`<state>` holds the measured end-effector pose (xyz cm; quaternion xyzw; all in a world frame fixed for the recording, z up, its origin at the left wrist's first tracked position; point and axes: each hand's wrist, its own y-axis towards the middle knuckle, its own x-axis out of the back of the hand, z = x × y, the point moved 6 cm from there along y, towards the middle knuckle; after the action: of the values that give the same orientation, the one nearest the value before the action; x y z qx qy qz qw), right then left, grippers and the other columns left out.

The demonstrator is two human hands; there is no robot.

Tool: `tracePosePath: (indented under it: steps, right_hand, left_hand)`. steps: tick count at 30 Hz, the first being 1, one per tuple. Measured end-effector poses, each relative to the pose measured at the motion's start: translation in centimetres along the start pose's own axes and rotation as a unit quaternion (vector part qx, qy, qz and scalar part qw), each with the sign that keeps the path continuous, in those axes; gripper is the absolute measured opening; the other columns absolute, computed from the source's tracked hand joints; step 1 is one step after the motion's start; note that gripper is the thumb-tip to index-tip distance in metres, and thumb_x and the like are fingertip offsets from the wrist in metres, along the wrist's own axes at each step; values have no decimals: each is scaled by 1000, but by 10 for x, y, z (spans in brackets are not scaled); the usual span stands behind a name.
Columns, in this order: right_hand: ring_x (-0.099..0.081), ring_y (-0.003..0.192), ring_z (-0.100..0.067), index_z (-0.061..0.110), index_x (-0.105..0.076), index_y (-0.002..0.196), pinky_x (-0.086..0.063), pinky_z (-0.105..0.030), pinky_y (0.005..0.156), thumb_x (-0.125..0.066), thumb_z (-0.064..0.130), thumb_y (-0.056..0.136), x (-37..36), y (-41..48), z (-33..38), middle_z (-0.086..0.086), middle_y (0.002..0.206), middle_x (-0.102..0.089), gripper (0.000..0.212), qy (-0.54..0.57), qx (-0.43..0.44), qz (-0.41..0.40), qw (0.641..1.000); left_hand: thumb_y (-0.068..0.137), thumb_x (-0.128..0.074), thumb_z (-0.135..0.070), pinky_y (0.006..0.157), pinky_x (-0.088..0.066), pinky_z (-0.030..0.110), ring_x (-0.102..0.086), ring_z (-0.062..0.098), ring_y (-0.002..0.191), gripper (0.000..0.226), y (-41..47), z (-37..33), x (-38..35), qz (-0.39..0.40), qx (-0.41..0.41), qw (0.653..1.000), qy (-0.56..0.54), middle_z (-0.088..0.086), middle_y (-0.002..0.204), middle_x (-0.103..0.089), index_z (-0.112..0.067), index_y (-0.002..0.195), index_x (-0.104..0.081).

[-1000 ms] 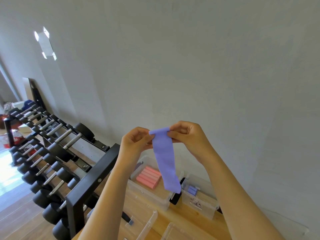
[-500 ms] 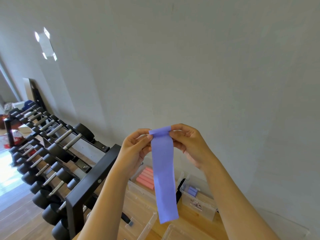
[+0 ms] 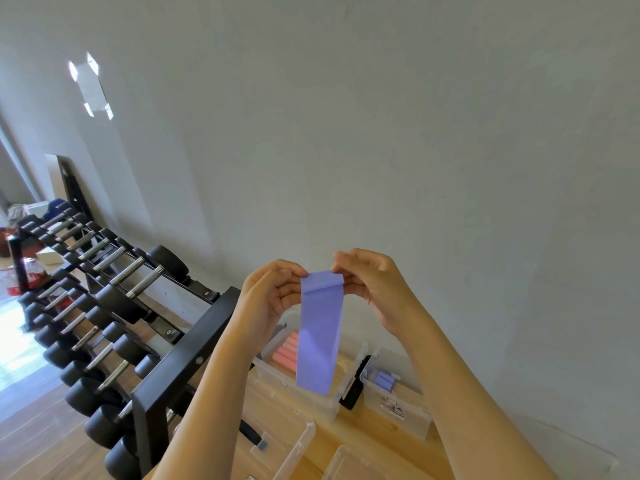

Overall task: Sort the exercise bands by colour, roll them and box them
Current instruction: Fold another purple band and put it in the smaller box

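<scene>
Purple band (image 3: 320,330): I see it held up in front of the grey wall, top edge folded over between both hands. The rest hangs flat and straight, its free end in front of the pink box.
Left hand (image 3: 268,299): fingers curled, thumb and fingertips pinching the band's top left corner.
Right hand (image 3: 372,289): fingers curled, pinching the top right corner, level with the left hand and just beside it.
Pink box (image 3: 277,379): clear plastic, on the wooden table (image 3: 367,434) against the wall. Pink rolls (image 3: 287,353) lie side by side inside, partly hidden behind the band.
Purple box (image 3: 412,420): smaller, clear, right of the pink box, with purple rolls (image 3: 384,380) inside.
Label (image 3: 392,408): a sticker on the purple box's front wall; I cannot read its print from here.
Black object (image 3: 356,386): between the two boxes; I cannot tell what it is.
Clear lids (image 3: 287,445): flat on the table, nearest me.
Dumbbell rack (image 3: 187,368): black frame left of the table, holding rows of black dumbbells (image 3: 114,292) with metal handles.
</scene>
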<state>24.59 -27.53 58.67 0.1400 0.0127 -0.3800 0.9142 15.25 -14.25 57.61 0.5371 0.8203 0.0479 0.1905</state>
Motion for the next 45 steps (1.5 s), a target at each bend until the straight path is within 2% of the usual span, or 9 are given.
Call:
tracePosePath:
  steps: [4,8,12,16,25,32,35,42,45]
  right_hand:
    - [-65,73,-14,11,-66,80,-54,-26,73,-72,4,83,4,1,-6,-1,73,-68,9,-80,-1,-8,997]
    - [-64,75,-13,17,-68,88,-55,-25,77,-72,3,82,4,2,-11,1,78,-67,16,-148,6,-3,989]
    - [-66,82,-13,22,-66,100,-54,-24,82,-70,6,85,4,3,-14,5,83,-66,22,-222,18,-3,975]
    - [-68,82,-18,18,-68,87,-56,-27,78,-66,7,88,3,4,-15,-6,86,-71,11,-249,28,-5,968]
    - [-66,72,-22,13,-67,91,-54,-26,67,-60,4,93,-3,-3,-14,-14,82,-71,12,-7,-8,66,998]
    - [-66,77,-16,6,-67,88,-53,-22,71,-67,10,85,-9,-6,-23,-7,84,-68,6,157,-37,82,983]
    - [-62,70,-14,8,-66,81,-52,-21,68,-63,5,89,-5,-6,-25,-2,74,-65,9,93,-45,64,993]
    - [-61,66,-5,20,-69,92,-49,-18,68,-65,4,86,2,-2,-16,12,63,-65,17,-184,0,-7,983]
    - [-64,69,-5,22,-68,86,-48,-17,68,-67,6,85,3,-2,-11,6,75,-70,16,-223,30,-29,974]
  left_hand:
    - [86,-67,-1,70,-57,31,-69,23,76,5,0,-1,5,-22,-15,991,131,8,77,-67,-4,82,-66]
    - [81,-72,4,79,-60,43,-73,31,78,15,1,2,10,-43,5,979,199,11,84,-70,-5,91,-66]
    - [83,-70,5,77,-59,39,-72,27,78,30,2,6,11,-34,3,976,214,13,83,-70,-10,108,-65]
    - [88,-63,7,74,-58,33,-72,24,78,9,3,7,8,-2,-9,970,241,15,83,-72,-1,91,-66]
    - [90,-62,-19,65,-56,30,-68,27,75,15,-4,16,2,69,74,994,27,20,93,-70,-9,101,-59]
    - [88,-57,-11,52,-48,23,-60,17,59,14,-8,21,-9,73,101,991,-49,9,76,-65,-13,77,-65]
    - [91,-47,-5,50,-47,19,-58,13,54,14,-6,20,-6,64,91,994,-11,4,65,-61,-6,80,-55]
    - [94,-53,7,71,-57,31,-70,25,80,12,-3,19,-1,18,29,991,128,23,89,-72,-1,102,-57]
    - [94,-52,7,69,-56,30,-71,23,80,12,-2,14,-3,18,0,986,164,16,86,-74,2,103,-58]
